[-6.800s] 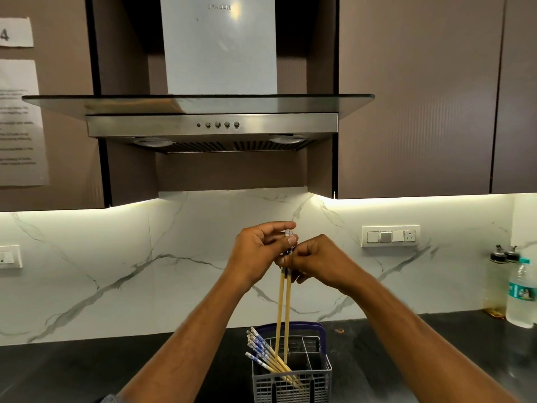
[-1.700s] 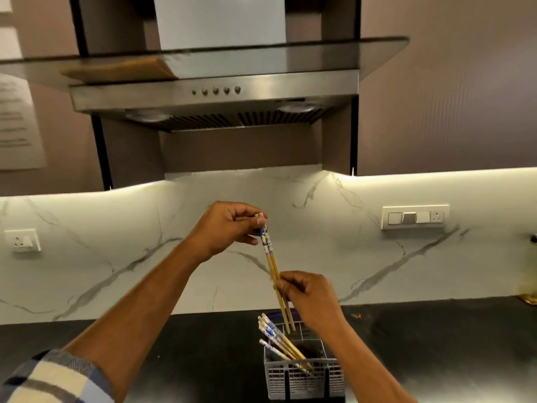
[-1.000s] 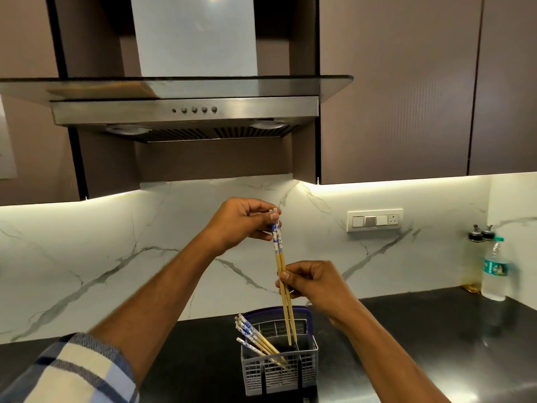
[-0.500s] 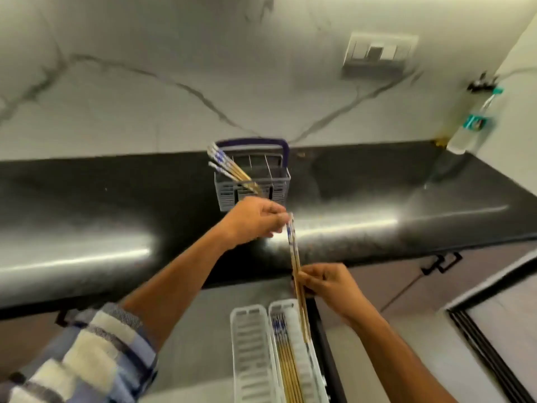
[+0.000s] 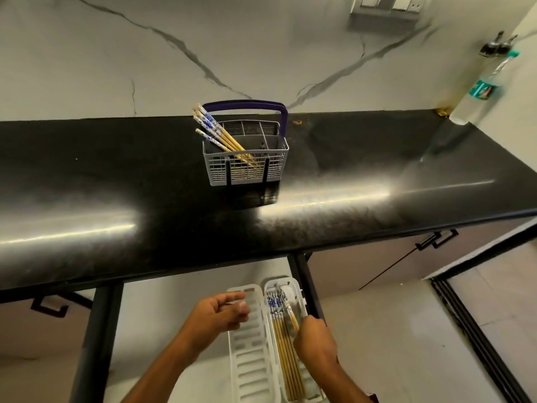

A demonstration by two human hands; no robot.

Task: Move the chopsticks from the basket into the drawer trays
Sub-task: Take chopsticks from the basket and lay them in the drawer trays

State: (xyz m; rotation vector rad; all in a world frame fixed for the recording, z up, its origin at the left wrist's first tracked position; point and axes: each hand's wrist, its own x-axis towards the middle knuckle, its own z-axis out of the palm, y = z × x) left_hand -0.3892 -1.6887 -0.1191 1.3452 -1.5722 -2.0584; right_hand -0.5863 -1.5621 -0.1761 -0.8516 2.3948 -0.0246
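Note:
A grey wire basket (image 5: 247,167) with a purple handle stands on the black counter and holds several blue-tipped bamboo chopsticks (image 5: 216,132) leaning to the left. Below the counter, two white slotted trays lie side by side in the open drawer. The right tray (image 5: 293,283) holds several chopsticks (image 5: 283,338). The left tray (image 5: 251,359) holds none. My right hand (image 5: 315,341) grips a pair of chopsticks (image 5: 292,314) low over the right tray. My left hand (image 5: 218,318) hovers over the left tray with relaxed fingers, holding nothing.
The black counter (image 5: 116,184) runs across the view under a marble wall. A water bottle (image 5: 476,91) stands in the far right corner, with a wall switch plate (image 5: 386,2) above. Cabinet handles (image 5: 437,238) show at the lower right. Dark drawer rails (image 5: 96,330) flank the drawer.
My view has dropped from the wall to the drawer. Both hands carried the pair of chopsticks down from the basket; the left hand let go, and the right lowers them onto the right tray.

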